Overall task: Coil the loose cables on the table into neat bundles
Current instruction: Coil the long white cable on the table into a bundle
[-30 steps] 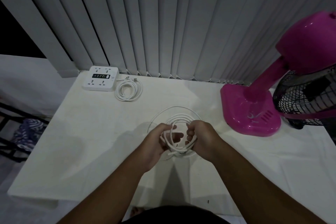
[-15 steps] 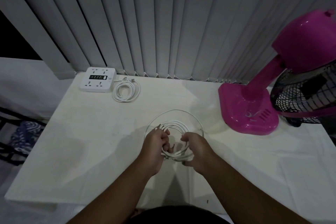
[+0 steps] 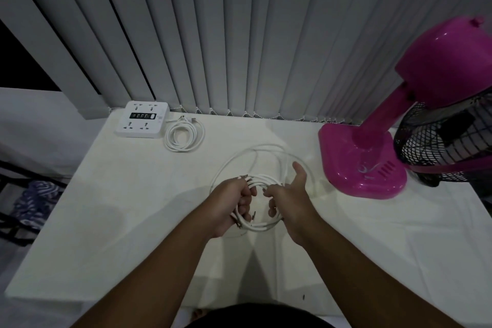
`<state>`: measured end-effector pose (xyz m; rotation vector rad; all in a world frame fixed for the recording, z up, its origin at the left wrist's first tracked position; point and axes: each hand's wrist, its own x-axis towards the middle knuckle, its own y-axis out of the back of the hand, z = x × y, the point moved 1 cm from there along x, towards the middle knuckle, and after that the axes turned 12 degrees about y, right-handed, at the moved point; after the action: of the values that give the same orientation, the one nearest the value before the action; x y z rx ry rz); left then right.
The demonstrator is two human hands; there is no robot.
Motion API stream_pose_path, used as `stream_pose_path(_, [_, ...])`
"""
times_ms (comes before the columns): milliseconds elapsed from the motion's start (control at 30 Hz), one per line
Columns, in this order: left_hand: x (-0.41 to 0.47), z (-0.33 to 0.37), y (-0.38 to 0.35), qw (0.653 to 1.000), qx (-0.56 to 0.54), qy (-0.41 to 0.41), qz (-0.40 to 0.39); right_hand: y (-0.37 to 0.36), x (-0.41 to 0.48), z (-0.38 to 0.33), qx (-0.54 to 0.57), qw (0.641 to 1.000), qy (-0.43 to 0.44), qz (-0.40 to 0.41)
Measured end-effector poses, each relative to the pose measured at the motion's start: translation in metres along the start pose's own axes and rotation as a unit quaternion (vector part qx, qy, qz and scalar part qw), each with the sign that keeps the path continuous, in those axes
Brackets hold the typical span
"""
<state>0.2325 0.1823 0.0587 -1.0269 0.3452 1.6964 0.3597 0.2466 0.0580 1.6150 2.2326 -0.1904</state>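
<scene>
The white cable (image 3: 259, 226) has a wide outer loop lying slack on the table (image 3: 133, 208) beyond the hands, and if it is drawn in unguided it may twist or snag and spring the gathered turns apart. The left hand (image 3: 231, 202) grips the coil's left side just above the table's middle, fingers curled tight. The right hand (image 3: 290, 194) hooks curled fingers loosely round the right side, thumb lifted clear

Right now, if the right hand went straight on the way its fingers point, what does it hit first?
Most likely the coiled cable held between the hands, then the left hand gripping it. The right hand's fingers point left at it; depth is unclear.
</scene>
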Motion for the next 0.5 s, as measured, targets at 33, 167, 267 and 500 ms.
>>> stream_pose_path(33, [-0.001,0.003,-0.001,1.0,0.007,-0.002,-0.002,0.001,0.001,-0.003,-0.005,1.0,0.0,-0.021])
stream_pose_path(167, [-0.002,0.007,-0.004,0.997,-0.061,-0.042,-0.005,0.007,0.003,-0.011,0.024,1.0,-0.002,-0.019])
stream_pose_path(267, [0.0,-0.003,-0.001,0.989,-0.146,-0.027,-0.02,0.007,0.005,-0.009,0.11,0.993,-0.035,0.036])
stream_pose_path(500, [0.005,-0.022,-0.015,0.978,-0.204,-0.034,0.029,0.003,0.001,0.003,-0.025,0.998,-0.051,0.027])
